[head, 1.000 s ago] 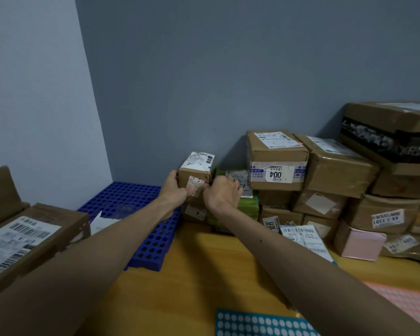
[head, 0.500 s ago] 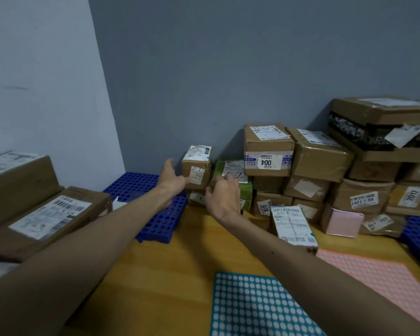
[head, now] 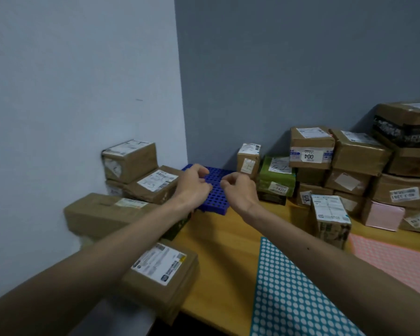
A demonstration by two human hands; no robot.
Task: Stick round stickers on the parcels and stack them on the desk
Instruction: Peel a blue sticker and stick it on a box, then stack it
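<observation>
parcel-sorting room: stacked parcels [head: 310, 147], desk [head: 228, 238]

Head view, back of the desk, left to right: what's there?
Brown parcel at the left wall → blue grid tray → small upright parcel → green parcel → parcel labelled 004 → black-banded parcel.

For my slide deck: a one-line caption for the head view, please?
Left hand and right hand hover curled above a blue grid tray amid stacked parcels.
</observation>
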